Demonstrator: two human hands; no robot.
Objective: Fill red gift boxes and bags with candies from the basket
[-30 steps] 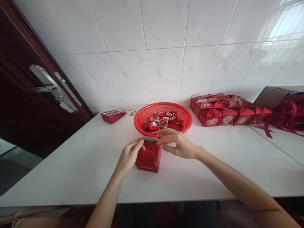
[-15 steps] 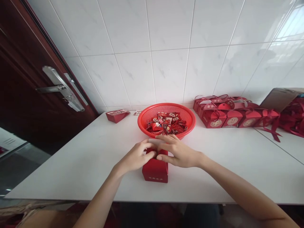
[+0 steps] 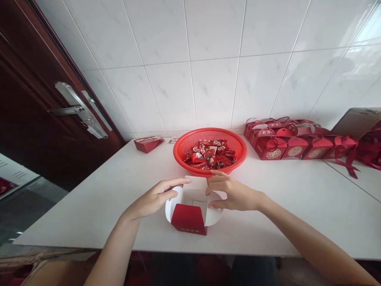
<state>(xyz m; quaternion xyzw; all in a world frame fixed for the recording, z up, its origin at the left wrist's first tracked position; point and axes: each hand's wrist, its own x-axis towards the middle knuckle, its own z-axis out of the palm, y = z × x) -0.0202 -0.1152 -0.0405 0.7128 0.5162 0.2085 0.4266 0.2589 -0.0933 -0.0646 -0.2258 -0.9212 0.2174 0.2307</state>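
A small red gift box [image 3: 189,218] with a white inside stands near the table's front edge, its top flaps spread outward and its inside showing bare white card. At the rounded left flap, my left hand [image 3: 153,198] has its fingers stretched out and apart, thumb and fingertips touching the flap and rear edge. My right hand [image 3: 233,192] is over the right flap, thumb against its inner face, other fingers slightly bent and apart. Just behind the box sits a red plastic basket [image 3: 178,153] holding many wrapped candies [image 3: 210,155].
Several closed red gift boxes with ribbons [image 3: 274,149] stand in rows at the back right, beside a container of red ribbon [image 3: 369,147]. A red box piece [image 3: 148,145] and a small card [image 3: 173,140] lie back left. A dark door [image 3: 35,99] is at left.
The red box's top flaps have been spread apart, exposing its white inside. My hands have moved apart, the left one to the left and the right one slightly to the right.
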